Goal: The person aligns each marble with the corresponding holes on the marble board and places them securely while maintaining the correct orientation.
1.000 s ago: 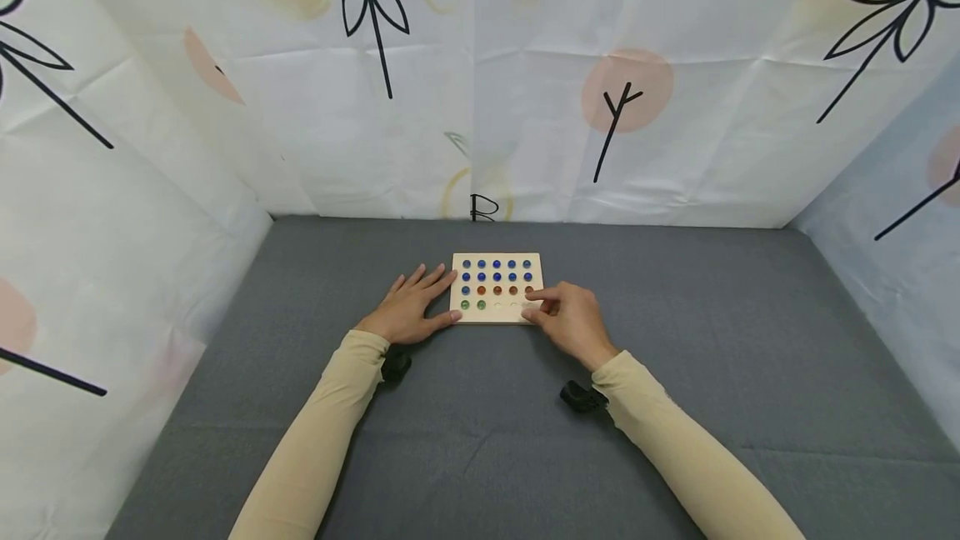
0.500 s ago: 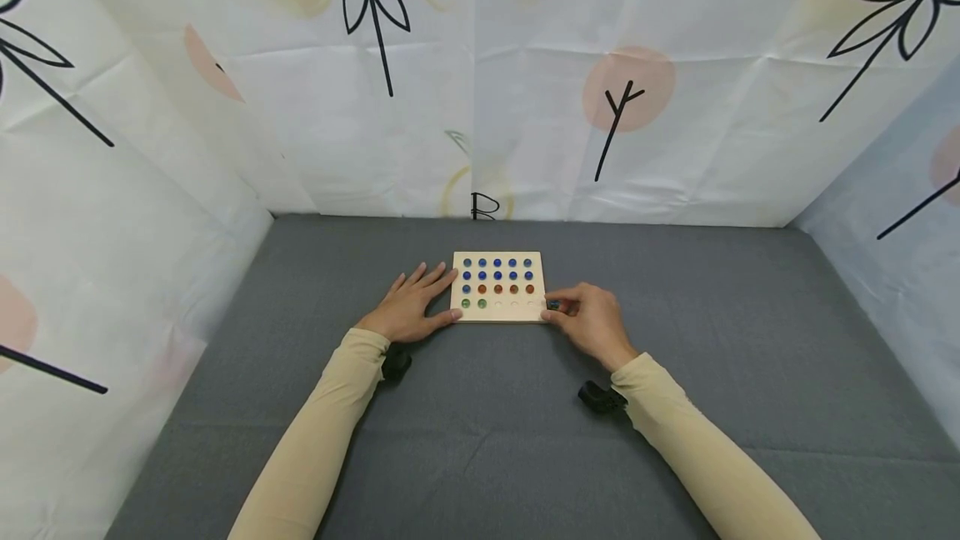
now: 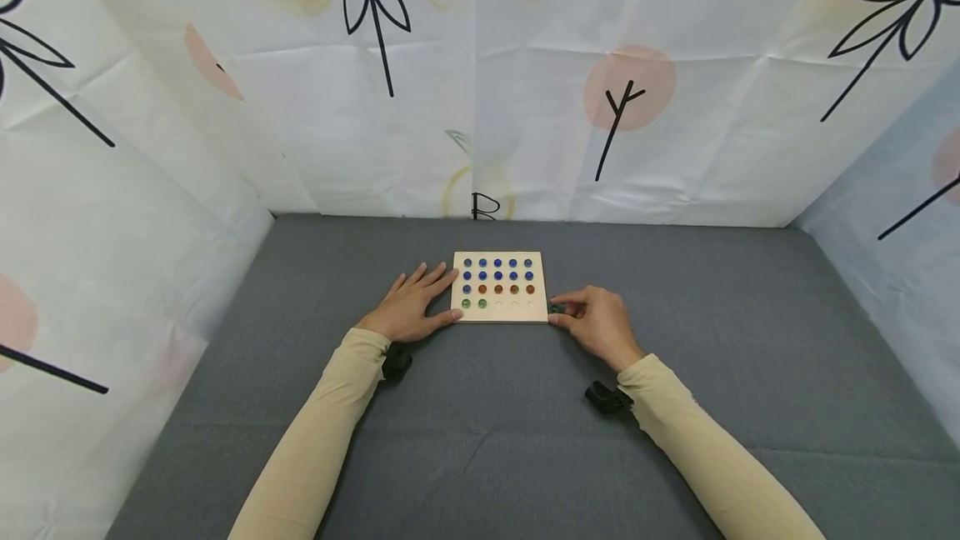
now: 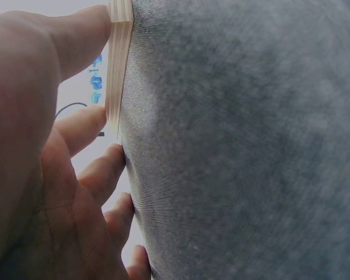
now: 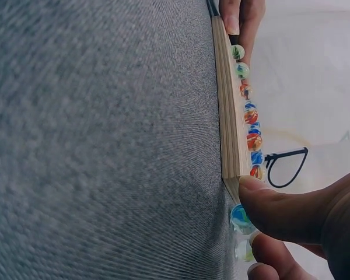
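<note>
A pale wooden marble board (image 3: 459, 312) lies on the grey cloth. Blue marbles (image 3: 498, 276) fill its two back rows. The third row has one blue marble and several red marbles (image 3: 514, 289); two green marbles (image 3: 474, 303) sit at the left of the front row, beside bare hollows. My left hand (image 3: 408, 309) lies spread with thumb and forefinger touching the board's left edge. Beside the front right corner, my right hand (image 3: 596, 322) has its thumb and curled fingers around glass marbles at cloth level: a blue one (image 5: 241, 217) and a clear greenish one (image 5: 244, 249), partly hidden.
Grey cloth (image 3: 480, 432) covers the table around the board. A white patterned curtain (image 3: 525, 132) rises behind it and on both sides. A black wrist camera (image 3: 606, 397) is strapped below the right hand, another (image 3: 397, 365) below the left.
My right hand has moved right, from over the board's front right hollows to the marbles beside its edge, uncovering that corner. The left hand stays against the left edge.
</note>
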